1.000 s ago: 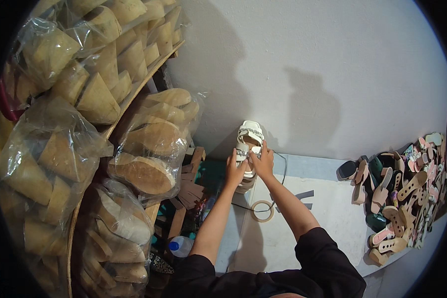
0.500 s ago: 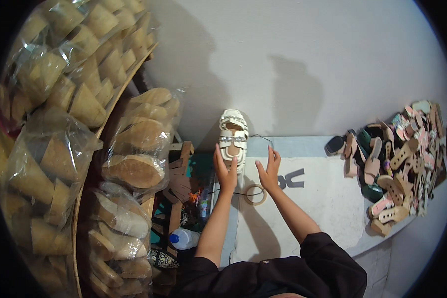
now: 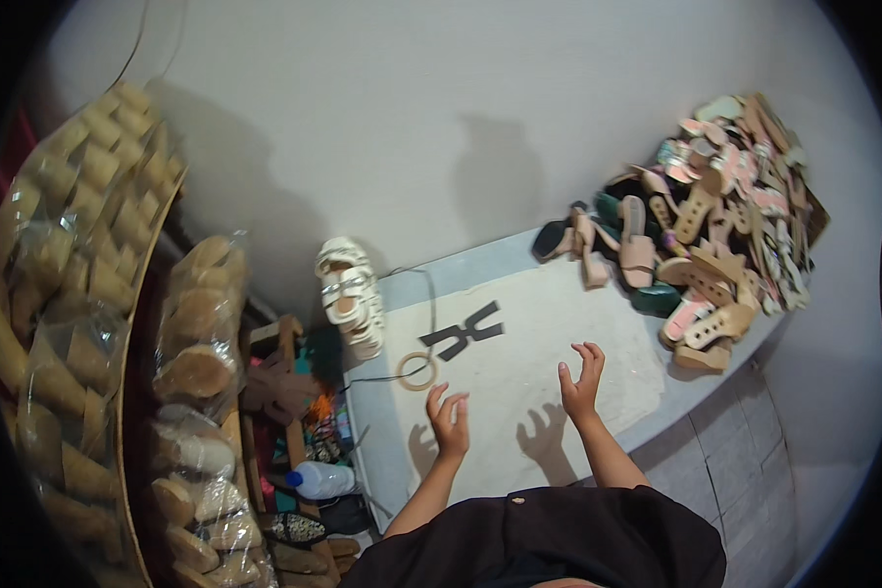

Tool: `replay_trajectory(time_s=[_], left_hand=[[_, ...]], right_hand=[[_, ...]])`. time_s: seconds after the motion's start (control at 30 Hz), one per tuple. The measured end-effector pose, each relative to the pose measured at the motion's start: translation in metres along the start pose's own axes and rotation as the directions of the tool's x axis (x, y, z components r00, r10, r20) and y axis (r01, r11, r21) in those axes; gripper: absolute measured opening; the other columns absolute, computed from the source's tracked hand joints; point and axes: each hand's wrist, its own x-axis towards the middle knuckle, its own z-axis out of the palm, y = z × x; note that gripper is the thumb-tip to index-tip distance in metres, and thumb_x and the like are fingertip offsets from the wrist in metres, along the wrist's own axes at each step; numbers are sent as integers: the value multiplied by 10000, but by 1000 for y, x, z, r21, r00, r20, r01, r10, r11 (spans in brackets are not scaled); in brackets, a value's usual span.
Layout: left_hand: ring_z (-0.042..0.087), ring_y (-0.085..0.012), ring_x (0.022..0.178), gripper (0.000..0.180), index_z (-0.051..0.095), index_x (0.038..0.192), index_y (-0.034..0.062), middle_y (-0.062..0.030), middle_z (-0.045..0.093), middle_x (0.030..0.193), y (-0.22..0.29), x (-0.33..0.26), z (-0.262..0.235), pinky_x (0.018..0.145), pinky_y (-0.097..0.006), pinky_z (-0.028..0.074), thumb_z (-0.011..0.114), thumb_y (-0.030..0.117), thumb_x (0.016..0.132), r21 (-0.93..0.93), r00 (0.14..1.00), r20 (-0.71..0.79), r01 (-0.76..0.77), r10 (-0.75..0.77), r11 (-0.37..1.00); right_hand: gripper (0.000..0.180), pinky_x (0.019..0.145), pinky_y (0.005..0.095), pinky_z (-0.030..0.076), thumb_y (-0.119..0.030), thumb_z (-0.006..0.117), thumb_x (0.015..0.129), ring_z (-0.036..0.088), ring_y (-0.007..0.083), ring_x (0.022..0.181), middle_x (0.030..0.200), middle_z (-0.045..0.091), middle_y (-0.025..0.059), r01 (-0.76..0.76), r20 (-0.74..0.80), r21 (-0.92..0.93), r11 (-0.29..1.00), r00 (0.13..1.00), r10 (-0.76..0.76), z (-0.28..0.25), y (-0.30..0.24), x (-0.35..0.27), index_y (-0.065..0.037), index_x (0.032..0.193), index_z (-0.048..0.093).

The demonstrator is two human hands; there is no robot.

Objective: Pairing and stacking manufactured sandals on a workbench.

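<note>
Both hands are raised over the pale sheet (image 3: 519, 363) on the table, holding nothing. My left hand (image 3: 449, 421) has its fingers apart and half curled, just to the near side of a tan ring like a tape roll (image 3: 416, 373). To its right, my right hand (image 3: 582, 380) is open too, thumb away from the fingers. Dark X-shaped upper pieces (image 3: 461, 331) lie flat on the sheet beyond my hands. White strapped sandals (image 3: 349, 292) with chain-like trim sit at the table's far left corner. A thin black cord (image 3: 432, 294) runs past the ring.
A heap of sandals and wooden-looking soles (image 3: 701, 225) covers the table's right end. On the left stand plastic-wrapped wedge soles (image 3: 83, 343) and bagged soles (image 3: 201, 372). A bottle with a blue cap (image 3: 323, 480) lies by the table's left edge. The wall (image 3: 382, 118) rises behind.
My hands have drawn back from the white sandals toward me, and the left no longer touches them. The view has swung right, showing more of the sheet, the dark pieces and the floor.
</note>
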Motion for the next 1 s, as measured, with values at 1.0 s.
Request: replay_trajectory(time_s=[1.0], left_hand=[[377,-317,1133,346,481,1049,23,-172,402,1149,309,-101,394,991,-394,270,599,41,724,-396,931,204,-204,303,895]], right_hand=[[240,903,349,366,-90,608,729,477,259,1014,1034,503,120,-273,-480,-182,945,863,157,-444,169,-2,-40,964,604]])
